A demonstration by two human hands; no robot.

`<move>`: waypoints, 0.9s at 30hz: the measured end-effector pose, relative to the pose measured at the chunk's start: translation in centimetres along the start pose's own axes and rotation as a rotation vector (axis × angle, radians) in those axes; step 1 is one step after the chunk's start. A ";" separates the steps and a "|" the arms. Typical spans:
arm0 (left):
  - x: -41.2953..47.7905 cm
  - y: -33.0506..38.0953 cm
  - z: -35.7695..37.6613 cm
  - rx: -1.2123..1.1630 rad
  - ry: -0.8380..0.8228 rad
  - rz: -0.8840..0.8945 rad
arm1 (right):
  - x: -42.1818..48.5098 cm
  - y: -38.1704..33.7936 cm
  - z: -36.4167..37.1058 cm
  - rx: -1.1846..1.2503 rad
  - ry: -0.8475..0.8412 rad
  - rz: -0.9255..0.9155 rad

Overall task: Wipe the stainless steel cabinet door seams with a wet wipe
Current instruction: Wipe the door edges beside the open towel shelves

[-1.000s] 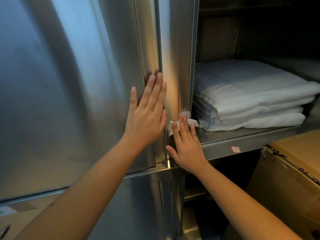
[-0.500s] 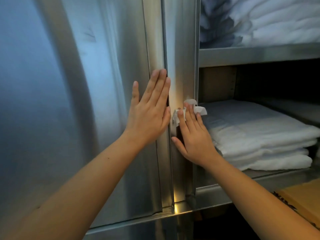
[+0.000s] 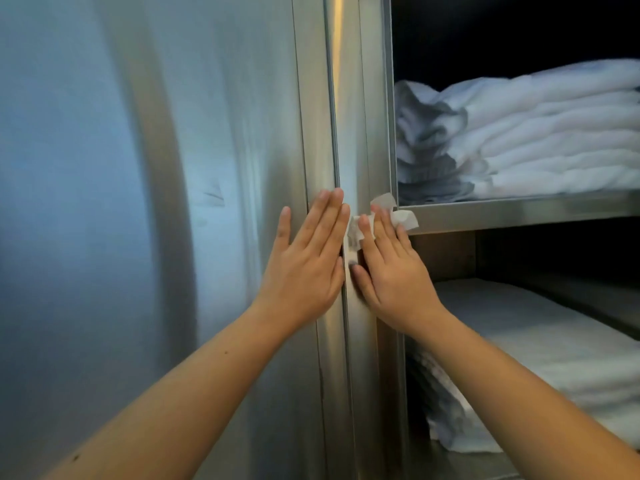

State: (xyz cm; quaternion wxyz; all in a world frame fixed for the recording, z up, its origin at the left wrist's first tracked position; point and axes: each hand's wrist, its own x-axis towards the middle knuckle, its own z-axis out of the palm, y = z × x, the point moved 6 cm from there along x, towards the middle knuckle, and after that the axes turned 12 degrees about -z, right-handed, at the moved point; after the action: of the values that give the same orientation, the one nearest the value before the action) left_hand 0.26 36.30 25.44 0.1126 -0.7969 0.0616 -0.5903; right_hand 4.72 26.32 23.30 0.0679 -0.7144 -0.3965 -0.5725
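**Wet wipe** (image 3: 407,218) — one, white and crumpled, lies under my right fingertips (image 3: 364,225). They press it flat against the steel upright (image 3: 375,116), just right of the vertical door seam (image 3: 336,133). Its loose corners stick out above and to the right of those fingertips.

**Right hand** (image 3: 391,275): fingers straight and close together, pushing the wipe onto the metal. The thumb is held apart below them, its tip on the steel.

**Left hand** (image 3: 308,268): flat on the edge of the stainless steel cabinet door (image 3: 156,202). Three fingers lie together with their tips reaching the seam, and the little finger is splayed outward. It holds nothing and, as I judge it, steadies the door.

**Progress:** wiping is under way, partway along one seam. The seam extends well above my fingertips to the top of the view, and below my wrists out of it. No wet trace shows on the brushed steel, so I cannot tell which stretch is done. I judge that the length above the fingertips — and any other seams — is left.

**Count:**
- One wipe, two hands, one closed door and one vertical seam are in view.
- Beyond my right fingertips, at their level, is one shelf edge (image 3: 519,211).
- There are two stacks of folded white linen: the upper stack (image 3: 554,140) above that edge and the lower stack (image 3: 554,358) beside my right forearm.
- The layers in each stack are too soft to count.
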 end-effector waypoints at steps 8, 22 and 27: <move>5.4 -1.2 -1.2 -0.002 -0.004 -0.047 | 4.9 2.2 -1.4 -0.036 0.032 -0.007; 13.0 -4.2 -2.5 0.086 0.062 -0.099 | 11.8 6.0 -3.2 -0.107 -0.021 -0.042; 13.3 -4.1 -2.9 0.075 0.094 -0.085 | 15.1 7.5 -4.1 -0.132 -0.029 -0.054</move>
State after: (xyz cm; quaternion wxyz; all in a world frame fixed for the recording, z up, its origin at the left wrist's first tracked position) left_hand 1.32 36.90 39.62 0.1140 -0.7656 0.0106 -0.6331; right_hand 6.85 26.35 40.50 -0.0007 -0.7145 -0.3781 -0.5887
